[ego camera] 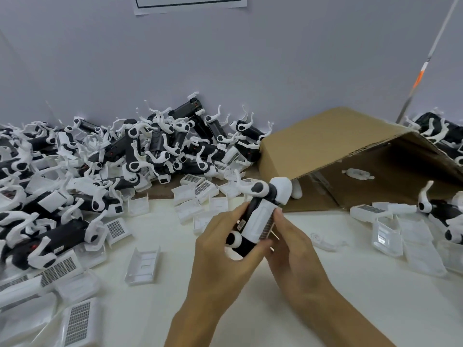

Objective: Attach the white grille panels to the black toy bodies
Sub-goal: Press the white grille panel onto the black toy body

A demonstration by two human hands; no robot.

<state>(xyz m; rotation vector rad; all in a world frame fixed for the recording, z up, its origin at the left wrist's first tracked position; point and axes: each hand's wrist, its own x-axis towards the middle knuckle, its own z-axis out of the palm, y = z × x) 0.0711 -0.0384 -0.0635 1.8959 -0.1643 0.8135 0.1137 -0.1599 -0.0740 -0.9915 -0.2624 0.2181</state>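
A black toy body with white leg joints is held tilted above the table's middle. A white grille panel lies along its upper side. My left hand grips the body from the left, fingers curled round its black side. My right hand pinches the panel's right edge against the body. The toy's white head end points up and away from me.
A big heap of black-and-white toy bodies fills the left and back. Loose white grille panels lie scattered around it and at the right. A tipped cardboard box lies open at the back right. More toys sit at the far right.
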